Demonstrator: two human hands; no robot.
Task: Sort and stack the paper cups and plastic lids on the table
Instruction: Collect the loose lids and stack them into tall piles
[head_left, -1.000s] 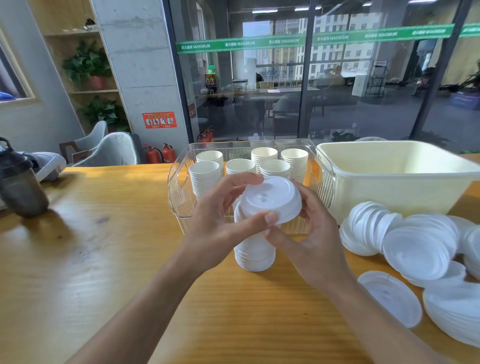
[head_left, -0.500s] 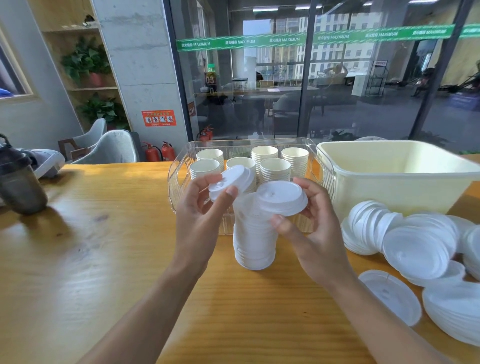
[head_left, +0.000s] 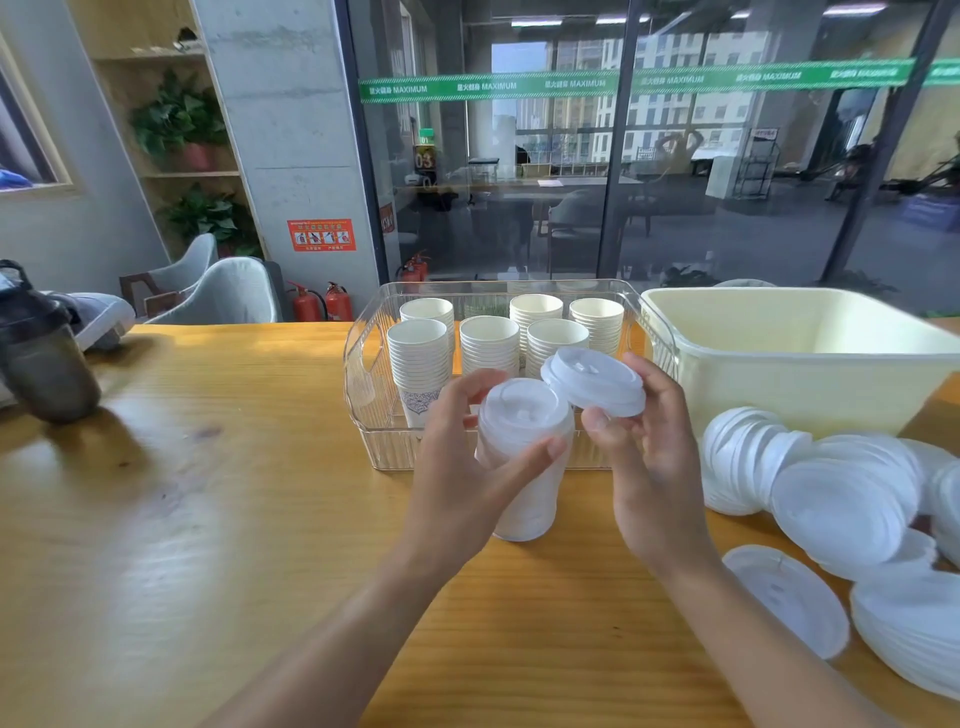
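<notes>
Your stack of lids (head_left: 524, 467) stands upright on the bench (head_left: 208, 519), a white, slightly translucent column just in front of the clear bin (head_left: 363, 364) that holds six stacks of paper cups (head_left: 421, 358). Your left hand (head_left: 467, 483) curls round the upper part of the stack, thumb across its front and fingers behind, gripping it. Your right hand (head_left: 649, 457) pinches a single lid (head_left: 592, 382) by its rim, tilted and raised just right of the stack's top, its edge close to or touching the top lid.

Half a second ago your left hand held a separate lid up over the bin; that lid now sits on top of the stack, and the hand has come down around it. The right hand's lid has barely moved.

To the right, loose lids (head_left: 841, 509) lie heaped on the bench near its edge, below the cream tub (head_left: 800, 364), and one flat lid (head_left: 784, 597) lies by your right forearm. The bench to your left is open wood as far as the dark bottle (head_left: 47, 358).
</notes>
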